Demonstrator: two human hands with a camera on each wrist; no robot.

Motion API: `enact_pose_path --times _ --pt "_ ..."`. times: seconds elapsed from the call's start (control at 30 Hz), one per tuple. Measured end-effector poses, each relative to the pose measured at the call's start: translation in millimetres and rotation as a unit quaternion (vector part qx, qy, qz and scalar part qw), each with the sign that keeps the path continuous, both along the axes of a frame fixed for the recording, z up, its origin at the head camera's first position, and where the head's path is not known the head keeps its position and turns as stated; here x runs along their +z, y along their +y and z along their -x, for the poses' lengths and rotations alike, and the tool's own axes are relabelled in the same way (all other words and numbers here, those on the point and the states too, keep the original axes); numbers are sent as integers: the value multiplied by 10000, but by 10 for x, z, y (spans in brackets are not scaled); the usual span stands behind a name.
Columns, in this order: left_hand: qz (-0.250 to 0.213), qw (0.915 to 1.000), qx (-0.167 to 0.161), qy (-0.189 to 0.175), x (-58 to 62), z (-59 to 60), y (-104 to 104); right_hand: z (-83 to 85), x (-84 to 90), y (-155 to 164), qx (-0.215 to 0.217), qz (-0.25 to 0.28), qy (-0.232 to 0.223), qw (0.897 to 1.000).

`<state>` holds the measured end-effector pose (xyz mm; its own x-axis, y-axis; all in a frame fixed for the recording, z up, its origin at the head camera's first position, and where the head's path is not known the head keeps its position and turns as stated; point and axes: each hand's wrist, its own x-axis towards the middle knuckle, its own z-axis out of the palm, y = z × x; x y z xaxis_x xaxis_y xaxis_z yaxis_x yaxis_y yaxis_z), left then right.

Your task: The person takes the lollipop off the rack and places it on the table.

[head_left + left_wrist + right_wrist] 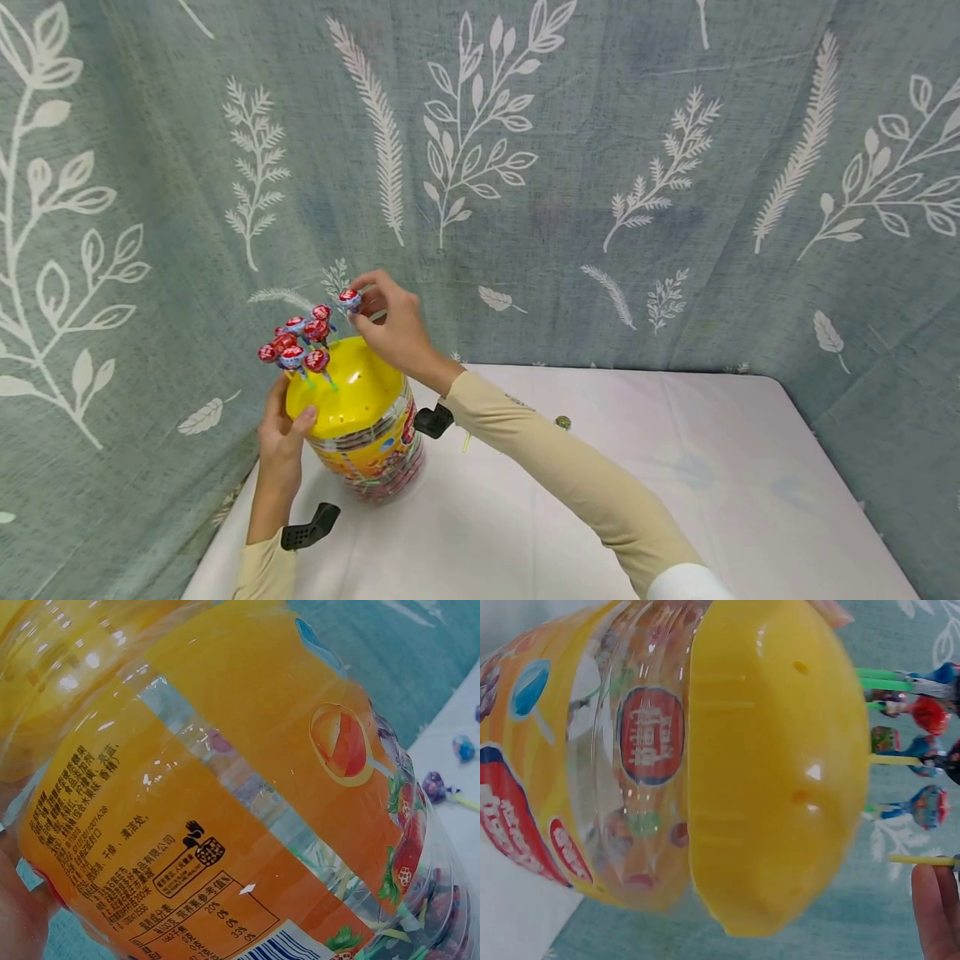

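A large plastic lollipop jar (382, 471) with an orange label stands tilted at the table's left side. Several wrapped lollipops (317, 360) stick up by their sticks from the far left of its yellow lid (358, 392). Bare holes (801, 796) show in the lid's surface in the right wrist view. My left hand (281, 446) holds the jar from the left, thumb on the lid's edge; its other fingers are mostly hidden behind. Above the lid's far edge, my right hand (397, 329) pinches a red-and-blue lollipop (349, 301), whose yellow stick (921, 860) points toward the lid.
Loose lollipops lie on the white table (712, 517), among them a greenish one (562, 422) beyond my right forearm and a purple one (434, 786) right of the jar. A leaf-patterned curtain (525, 275) hangs close behind the jar and along the left side.
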<state>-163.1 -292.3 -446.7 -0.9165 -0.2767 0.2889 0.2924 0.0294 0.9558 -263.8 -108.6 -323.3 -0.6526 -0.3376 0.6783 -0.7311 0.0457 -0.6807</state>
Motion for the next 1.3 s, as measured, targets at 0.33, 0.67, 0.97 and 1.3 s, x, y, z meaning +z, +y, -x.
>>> enact_pose_path --times 0.33,0.67,0.97,1.3 --pt "-46 10000 13 -38 5 -6 -4 -235 176 366 129 99 -373 9992" --pt "-100 9999 -21 25 -2 -7 -4 -72 -158 604 -21 -181 -559 9983" --pt "-87 9999 -23 94 -5 8 4 -135 -256 888 -20 -292 -700 9971" --pt "-113 9999 3 52 1 -8 3 -308 -235 1185 -45 -385 -758 9964"
